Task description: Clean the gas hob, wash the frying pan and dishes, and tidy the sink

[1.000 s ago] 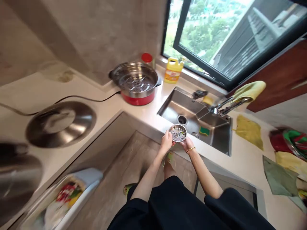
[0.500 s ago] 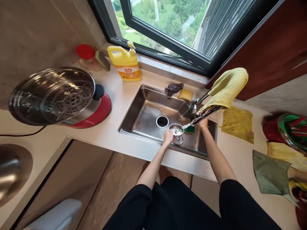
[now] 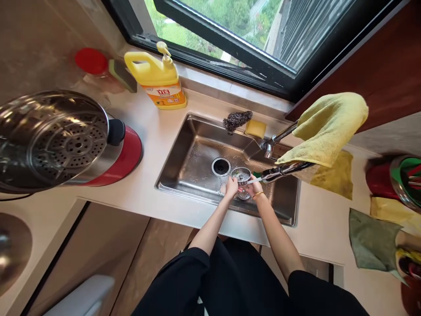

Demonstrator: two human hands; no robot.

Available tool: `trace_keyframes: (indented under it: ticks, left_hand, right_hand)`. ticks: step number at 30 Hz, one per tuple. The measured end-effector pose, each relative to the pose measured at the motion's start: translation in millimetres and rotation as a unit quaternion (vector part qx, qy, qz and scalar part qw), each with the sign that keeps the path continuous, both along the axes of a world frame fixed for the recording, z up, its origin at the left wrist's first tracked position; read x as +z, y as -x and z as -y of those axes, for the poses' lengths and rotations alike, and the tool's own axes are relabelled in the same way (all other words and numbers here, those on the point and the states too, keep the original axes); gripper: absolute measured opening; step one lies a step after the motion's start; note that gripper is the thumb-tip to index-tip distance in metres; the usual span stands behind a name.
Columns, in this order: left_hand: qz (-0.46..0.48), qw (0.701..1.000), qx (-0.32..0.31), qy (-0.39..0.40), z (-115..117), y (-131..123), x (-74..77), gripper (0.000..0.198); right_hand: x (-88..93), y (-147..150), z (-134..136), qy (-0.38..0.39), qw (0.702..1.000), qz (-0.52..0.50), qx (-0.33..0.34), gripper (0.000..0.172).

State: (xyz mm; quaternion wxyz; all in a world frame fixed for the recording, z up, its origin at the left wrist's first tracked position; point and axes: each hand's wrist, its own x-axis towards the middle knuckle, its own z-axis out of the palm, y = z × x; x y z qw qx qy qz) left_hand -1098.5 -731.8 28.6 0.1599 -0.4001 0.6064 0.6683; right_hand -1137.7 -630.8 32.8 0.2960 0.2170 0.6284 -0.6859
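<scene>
Over the steel sink (image 3: pixel 197 175), my left hand (image 3: pixel 231 187) grips the near left side of a round perforated metal strainer (image 3: pixel 241 175). My right hand (image 3: pixel 254 186) is at the strainer's right side, its fingers curled against it. Water runs from the faucet spout (image 3: pixel 272 174) toward the strainer. A yellow cloth (image 3: pixel 329 127) hangs over the faucet. Just below the strainer, partly hidden by my hands, is a second small metal strainer piece (image 3: pixel 243 195). The black drain hole (image 3: pixel 221 166) lies to the left.
Behind the sink are a dark steel scrubber (image 3: pixel 237 121) and a yellow sponge (image 3: pixel 255 129). A yellow detergent bottle (image 3: pixel 161 83) stands at the back left, near a large steel steamer (image 3: pixel 72 145). Cloths (image 3: pixel 371 239) lie on the right counter.
My right hand has moved from the faucet, left and down to the strainer. The left hand still holds the strainer. The view has shifted slightly closer.
</scene>
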Motion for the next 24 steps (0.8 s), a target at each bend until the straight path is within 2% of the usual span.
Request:
trace_keyframes:
  ticks: [4,7,9,11,14,16,18,20,24]
  left_hand:
    - [0.008,1.0,-0.026,0.008,-8.4,-10.1,-8.4,0.036]
    - [0.01,0.999,-0.041,0.015,-11.5,-16.3,-12.3,0.038]
    - [0.007,0.998,-0.051,0.02,-10.3,-18.9,-14.0,0.041]
    - [0.002,0.998,-0.061,0.021,-7.4,-20.6,-15.6,0.041]
    - [-0.007,0.997,-0.07,0.013,-2.7,-22.0,-17.8,0.039]
    - [-0.023,0.997,-0.073,0.002,-1.0,-22.4,-19.5,0.036]
    - [-0.041,0.996,-0.078,-0.012,-0.4,-22.2,-21.6,0.033]
    - [-0.051,0.995,-0.083,-0.026,0.1,-21.7,-24.0,0.031]
    - [-0.048,0.992,-0.105,-0.042,2.2,-20.5,-28.5,0.028]
  right_hand:
    - [-6.8,-7.6,-8.1,-0.04,0.999,0.036,-0.007,0.028]
    - [-11.0,-10.5,-16.7,-0.102,0.995,-0.014,0.014,0.029]
    - [-12.5,-8.0,-22.6,-0.187,0.977,-0.077,0.062,0.029]
    - [-11.9,-2.8,-26.9,-0.284,0.939,-0.126,0.15,0.023]
    - [-5.6,5.4,-26.3,-0.395,0.848,-0.16,0.316,0.012]
    - [2.1,10.0,-20.7,-0.441,0.783,-0.166,0.407,0.011]
    - [11.1,14.8,-13.0,-0.472,0.734,-0.161,0.462,0.016]
    - [19.9,20.6,-5.9,-0.479,0.708,-0.15,0.496,0.022]
    - [29.7,30.6,2.1,-0.463,0.698,-0.133,0.53,0.03]
